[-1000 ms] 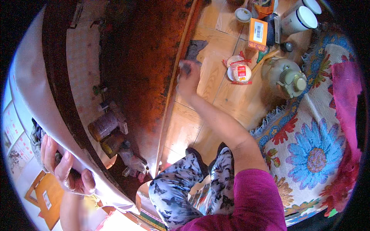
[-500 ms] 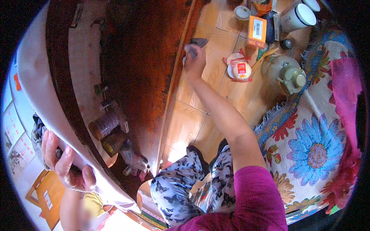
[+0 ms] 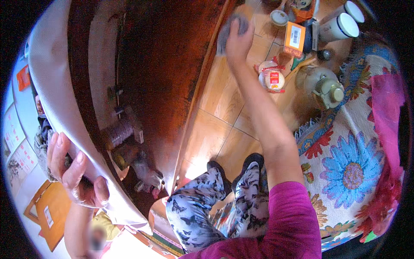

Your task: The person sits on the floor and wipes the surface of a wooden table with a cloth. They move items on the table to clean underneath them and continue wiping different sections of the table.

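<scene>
My right hand (image 3: 238,42) is closed on a grey cloth (image 3: 224,36), at the tiled wood-coloured floor (image 3: 215,86) beside the foot of a dark brown wooden panel (image 3: 164,64). Motion blurs the cloth a little. At the left, my left hand (image 3: 71,177) lies against the edge of a white table cover (image 3: 56,90). Its fingers are bent and spread apart, with nothing visible gripped in them. A crumpled dark grey cloth (image 3: 43,142) lies beside and partly behind those fingers.
On the floor at right stand an orange box (image 3: 294,38), a round red-and-white packet (image 3: 272,79), a large glass jar (image 3: 311,80) and white lidded containers (image 3: 338,26). A flowered cover (image 3: 319,151) spreads at the right. Several bottles (image 3: 118,134) sit under the table.
My right hand has moved up and away along the panel's foot with the grey cloth. My left hand stays at the table cover. The view has shifted slightly.
</scene>
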A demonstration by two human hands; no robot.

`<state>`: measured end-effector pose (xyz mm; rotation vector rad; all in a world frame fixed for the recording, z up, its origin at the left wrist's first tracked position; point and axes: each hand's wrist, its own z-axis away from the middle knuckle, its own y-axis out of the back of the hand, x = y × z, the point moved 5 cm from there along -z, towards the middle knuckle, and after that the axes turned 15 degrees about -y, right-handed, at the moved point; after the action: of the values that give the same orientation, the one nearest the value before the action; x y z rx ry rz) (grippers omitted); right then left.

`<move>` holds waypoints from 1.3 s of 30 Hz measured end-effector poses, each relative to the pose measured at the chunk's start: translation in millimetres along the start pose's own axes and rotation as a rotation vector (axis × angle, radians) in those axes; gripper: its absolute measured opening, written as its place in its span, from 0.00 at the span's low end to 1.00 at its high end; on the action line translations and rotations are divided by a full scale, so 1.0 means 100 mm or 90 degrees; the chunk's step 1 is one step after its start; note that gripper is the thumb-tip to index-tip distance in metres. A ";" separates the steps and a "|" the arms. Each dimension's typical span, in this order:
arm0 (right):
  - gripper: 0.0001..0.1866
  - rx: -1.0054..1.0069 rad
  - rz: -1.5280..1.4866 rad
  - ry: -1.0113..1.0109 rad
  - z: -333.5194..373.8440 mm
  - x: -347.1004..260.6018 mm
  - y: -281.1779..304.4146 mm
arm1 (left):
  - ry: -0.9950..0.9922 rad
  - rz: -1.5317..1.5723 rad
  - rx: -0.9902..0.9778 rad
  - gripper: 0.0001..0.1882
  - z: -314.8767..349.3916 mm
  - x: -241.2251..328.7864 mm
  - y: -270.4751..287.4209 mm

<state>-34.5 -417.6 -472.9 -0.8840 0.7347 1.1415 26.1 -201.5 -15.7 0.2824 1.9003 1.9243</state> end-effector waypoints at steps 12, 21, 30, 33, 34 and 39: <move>0.20 -0.264 0.268 -0.039 2.09 0.86 0.46 | -0.004 0.006 0.009 0.23 -0.08 -0.01 -0.02; 0.22 -0.047 0.022 0.079 0.10 -0.18 0.04 | 0.014 0.022 0.008 0.24 0.04 -0.01 -0.02; 0.24 -0.011 0.180 0.165 0.25 0.29 -0.21 | 0.011 0.009 0.004 0.23 0.00 0.07 0.05; 0.24 -0.118 0.246 0.059 1.09 0.69 0.14 | 0.028 0.001 -0.006 0.23 -0.03 0.05 0.03; 0.23 -0.170 0.273 -0.020 1.27 0.82 0.30 | 0.022 0.004 0.005 0.23 -0.01 0.03 0.00; 0.26 -0.233 0.210 -0.018 1.11 0.34 0.34 | 0.017 0.020 0.000 0.22 -0.05 -0.04 0.05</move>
<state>-52.6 -298.5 -457.0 -1.0738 0.6740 1.6145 26.6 -207.8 -10.1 0.2904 1.9235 1.9576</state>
